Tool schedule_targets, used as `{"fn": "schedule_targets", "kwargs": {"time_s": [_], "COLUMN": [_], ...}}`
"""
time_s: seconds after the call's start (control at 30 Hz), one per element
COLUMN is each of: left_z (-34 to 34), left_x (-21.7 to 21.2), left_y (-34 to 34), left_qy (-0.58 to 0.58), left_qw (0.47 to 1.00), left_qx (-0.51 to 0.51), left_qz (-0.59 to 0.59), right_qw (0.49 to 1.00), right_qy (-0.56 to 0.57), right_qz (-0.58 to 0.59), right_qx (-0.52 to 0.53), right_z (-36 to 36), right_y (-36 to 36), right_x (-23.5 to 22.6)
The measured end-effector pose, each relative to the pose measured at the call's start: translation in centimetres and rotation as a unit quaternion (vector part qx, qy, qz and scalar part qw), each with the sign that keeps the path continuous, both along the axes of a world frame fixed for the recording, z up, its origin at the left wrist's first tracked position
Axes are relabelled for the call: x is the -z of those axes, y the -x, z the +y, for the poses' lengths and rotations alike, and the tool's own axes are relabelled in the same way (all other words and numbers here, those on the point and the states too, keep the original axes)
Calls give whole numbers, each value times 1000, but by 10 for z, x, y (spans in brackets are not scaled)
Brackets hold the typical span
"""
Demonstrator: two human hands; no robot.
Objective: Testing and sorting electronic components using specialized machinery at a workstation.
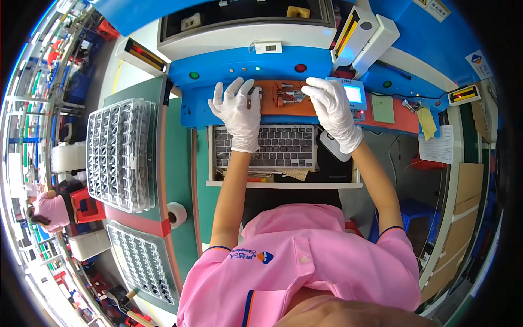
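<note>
Both my hands wear white gloves and reach to an orange fixture plate [298,107] on the blue machine bed. My left hand [235,111] is at the plate's left end, fingers spread, its thumb side beside a small dark metal part [255,97]. On the middle of the plate sits a metal clamp mechanism [286,96] with rods and a silver cylinder. My right hand [332,111] is at the plate's right end, next to the cylinder, fingers bent and pressed together. What its fingertips hold, if anything, is hidden.
A keyboard [272,146] and a white mouse [334,146] lie on a pull-out tray just below the bed. Right of the plate stands a small lit screen [353,94]. Clear plastic trays [121,155] are stacked at left. Sensor posts [140,56] flank the machine.
</note>
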State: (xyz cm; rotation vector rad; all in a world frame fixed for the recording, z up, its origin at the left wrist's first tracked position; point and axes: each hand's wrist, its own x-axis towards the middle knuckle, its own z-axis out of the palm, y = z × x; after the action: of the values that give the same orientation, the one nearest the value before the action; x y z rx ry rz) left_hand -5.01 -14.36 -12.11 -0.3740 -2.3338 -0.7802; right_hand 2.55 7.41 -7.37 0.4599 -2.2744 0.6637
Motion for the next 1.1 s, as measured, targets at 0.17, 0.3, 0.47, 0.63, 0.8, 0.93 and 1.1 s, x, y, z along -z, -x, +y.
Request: {"fn": "schedule_targets", "kwargs": {"time_s": [0.17,0.3,0.47,0.63,0.8,0.93,1.1], "left_z": [3,5,10,7,-4,31,91], "left_x": [0,2,2,-27,-104,-161,-142], "left_y": [2,1,1,-2,47,180,312], "left_qy": [-27,-49,-61,-24,-97,-35,203], "left_qw": [999,998,998,999,974,968,957], "left_qx": [19,23,21,34,145,220,203], "left_qz": [-22,-34,-29,-26,145,117,-32], "right_qw": [998,989,965,943,981,961,961], "right_qy": [41,147,247,255,119,257,241], "right_qz": [26,2,-64,-149,21,-9,23], "right_qx": [34,17,-62,-153,-152,-100,136], "right_z": [4,-1,-23,-42,-16,-13,2], "right_y": [-5,-1,19,41,129,252,363], "right_x": [-5,-1,11,8,-53,-100,-90]}}
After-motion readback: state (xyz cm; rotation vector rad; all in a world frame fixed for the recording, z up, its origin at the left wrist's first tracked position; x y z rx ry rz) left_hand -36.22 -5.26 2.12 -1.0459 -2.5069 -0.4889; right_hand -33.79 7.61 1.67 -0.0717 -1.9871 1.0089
